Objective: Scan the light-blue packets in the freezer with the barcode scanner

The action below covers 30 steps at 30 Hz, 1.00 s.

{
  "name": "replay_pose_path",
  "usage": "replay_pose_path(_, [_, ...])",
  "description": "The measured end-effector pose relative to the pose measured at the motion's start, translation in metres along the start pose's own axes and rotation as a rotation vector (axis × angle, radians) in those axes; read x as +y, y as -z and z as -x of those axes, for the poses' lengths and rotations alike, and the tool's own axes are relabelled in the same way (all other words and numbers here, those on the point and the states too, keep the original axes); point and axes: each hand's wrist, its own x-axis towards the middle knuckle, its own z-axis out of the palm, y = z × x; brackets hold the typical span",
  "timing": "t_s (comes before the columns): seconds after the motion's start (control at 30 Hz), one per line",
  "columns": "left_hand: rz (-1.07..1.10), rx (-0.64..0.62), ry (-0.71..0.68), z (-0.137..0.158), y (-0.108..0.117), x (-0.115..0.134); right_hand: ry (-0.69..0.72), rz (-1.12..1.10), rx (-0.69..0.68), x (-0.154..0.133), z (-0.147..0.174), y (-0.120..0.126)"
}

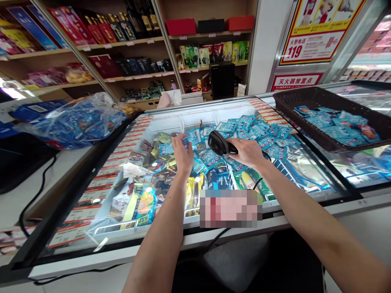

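My right hand [249, 151] grips a black handheld barcode scanner [218, 143], its head pointing left over the open chest freezer [198, 240]. My left hand [182, 153] reaches into the freezer, fingers touching a blue ice-cream packet [192, 136] on top of a heap of similar blue packets [253, 130]. The scanner's black cable [258, 182] trails down from my right wrist over the freezer's front edge.
A dark wicker basket [308, 118] with more blue packets sits on the freezer lid at right. A clear plastic bag of blue packets [76, 122] lies on the counter at left. Mixed ice creams [143, 199] fill the freezer's left section. Shelves of goods stand behind.
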Motion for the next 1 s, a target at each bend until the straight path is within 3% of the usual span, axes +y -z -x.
replay_pose_path(0.13, [-0.075, 0.101, 0.181, -0.007, 0.015, -0.012, -0.047, -0.003, 0.003, 0.002, 0.002, 0.002])
replay_pose_path(0.4, [-0.169, 0.110, 0.446, 0.004, 0.025, -0.032, -0.077, -0.004, -0.011, 0.003, 0.004, 0.003])
replay_pose_path(0.5, [-0.196, 0.142, 0.370, 0.008, 0.023, -0.029, -0.078, 0.021, -0.020, 0.004, 0.005, 0.000])
replay_pose_path(0.57, [-0.203, 0.087, 0.266, 0.007, 0.020, -0.024, -0.076, 0.037, -0.018, 0.005, 0.004, -0.002])
replay_pose_path(0.67, [-0.180, -0.154, 0.142, 0.004, 0.012, -0.014, -0.086, 0.057, -0.007, 0.005, 0.004, -0.003])
replay_pose_path(0.73, [-0.181, -0.331, 0.124, 0.004, 0.006, -0.008, -0.104, 0.063, -0.003, 0.006, 0.004, -0.004])
replay_pose_path(0.8, [-0.211, -0.422, 0.146, 0.006, 0.001, -0.005, -0.118, 0.064, -0.006, 0.006, 0.004, -0.005])
replay_pose_path(1.0, [-0.215, -0.439, 0.094, 0.015, -0.005, -0.009, -0.111, 0.053, -0.008, 0.008, 0.004, -0.009])
